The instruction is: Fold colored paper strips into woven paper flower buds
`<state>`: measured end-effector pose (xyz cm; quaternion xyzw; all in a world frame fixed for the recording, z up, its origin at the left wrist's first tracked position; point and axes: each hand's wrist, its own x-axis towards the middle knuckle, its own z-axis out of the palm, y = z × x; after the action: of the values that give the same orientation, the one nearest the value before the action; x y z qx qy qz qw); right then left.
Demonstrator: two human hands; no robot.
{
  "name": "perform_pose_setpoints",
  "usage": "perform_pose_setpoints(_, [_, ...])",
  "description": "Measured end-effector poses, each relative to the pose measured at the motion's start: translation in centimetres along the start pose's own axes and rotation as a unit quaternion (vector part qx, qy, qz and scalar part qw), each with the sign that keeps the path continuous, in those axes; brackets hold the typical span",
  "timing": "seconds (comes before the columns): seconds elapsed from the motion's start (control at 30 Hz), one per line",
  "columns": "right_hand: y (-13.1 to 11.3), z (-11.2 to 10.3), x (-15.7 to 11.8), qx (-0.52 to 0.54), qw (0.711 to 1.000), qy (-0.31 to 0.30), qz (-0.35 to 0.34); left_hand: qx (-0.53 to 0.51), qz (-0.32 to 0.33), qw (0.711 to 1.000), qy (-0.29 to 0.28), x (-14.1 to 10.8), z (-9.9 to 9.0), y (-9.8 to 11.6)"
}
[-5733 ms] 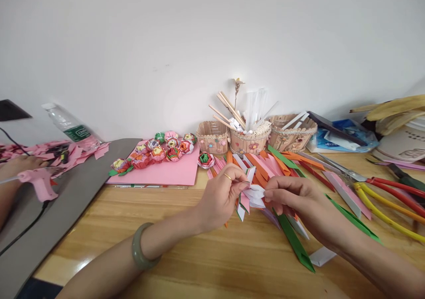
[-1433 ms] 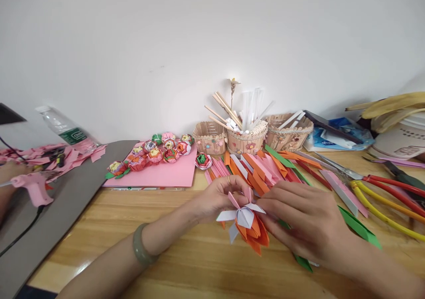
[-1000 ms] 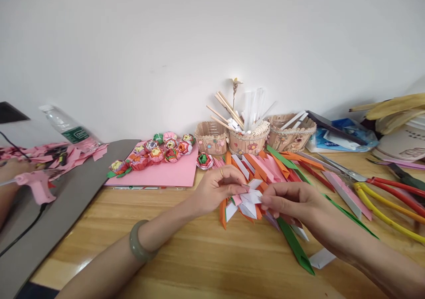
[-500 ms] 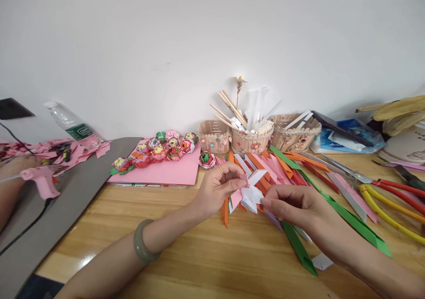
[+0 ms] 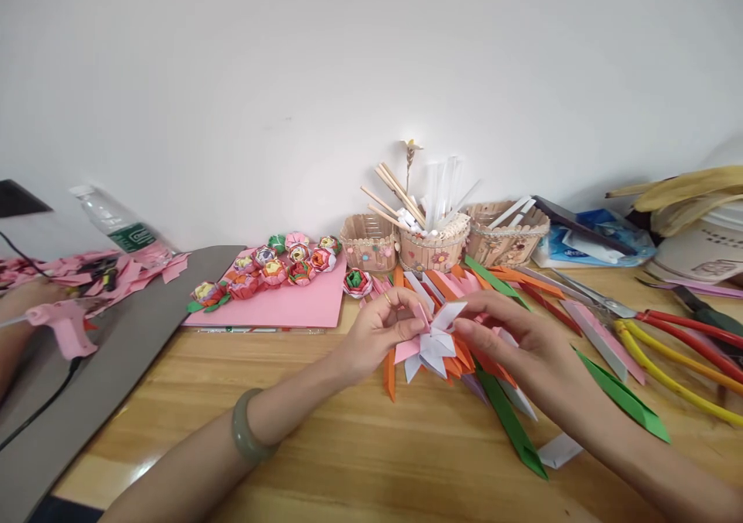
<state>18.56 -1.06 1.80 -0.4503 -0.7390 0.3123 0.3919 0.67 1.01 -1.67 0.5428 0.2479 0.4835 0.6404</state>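
Between thumb and fingers, my left hand (image 5: 377,336) pinches the pink side of a folded paper flower (image 5: 436,346) with white and pink pointed petals. My right hand (image 5: 516,337) is at the flower's right side, its thumb and fingertips closed on an upper white petal. The flower is held above the table, in front of a spread of folded paper strips (image 5: 508,418) in green, orange, pink and white. Some strips are hidden behind my hands.
Finished paper flowers (image 5: 272,270) lie on a pink sheet (image 5: 290,310). Wooden baskets (image 5: 433,252) with sticks stand by the wall. Right are scissors (image 5: 615,304) and yellow-handled pliers (image 5: 655,360). At left, another person's hand (image 5: 26,306) is near a pink glue gun (image 5: 66,328) and a bottle (image 5: 116,221).
My right hand has moved up from the flower's lower right petal to an upper white one. The flower has turned, showing its white petals more. My left hand keeps its pinch.
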Motion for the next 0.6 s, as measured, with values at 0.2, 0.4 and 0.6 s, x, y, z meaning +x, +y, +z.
perform_pose_setpoints(0.2, [0.2, 0.4, -0.6, -0.01, 0.999, 0.016, -0.044, 0.025, -0.006, 0.999, -0.046, -0.5, 0.2, 0.4])
perform_pose_setpoints(0.4, [0.3, 0.7, -1.2, -0.077, 0.983, 0.079, -0.144, 0.185, 0.065, 0.98, 0.018, -1.2, 1.1, 1.1])
perform_pose_setpoints(0.6, [0.2, 0.6, -1.4, -0.078, 0.987, 0.073, -0.117, 0.305, 0.098, 0.947, -0.001, -1.2, 1.6, 1.1])
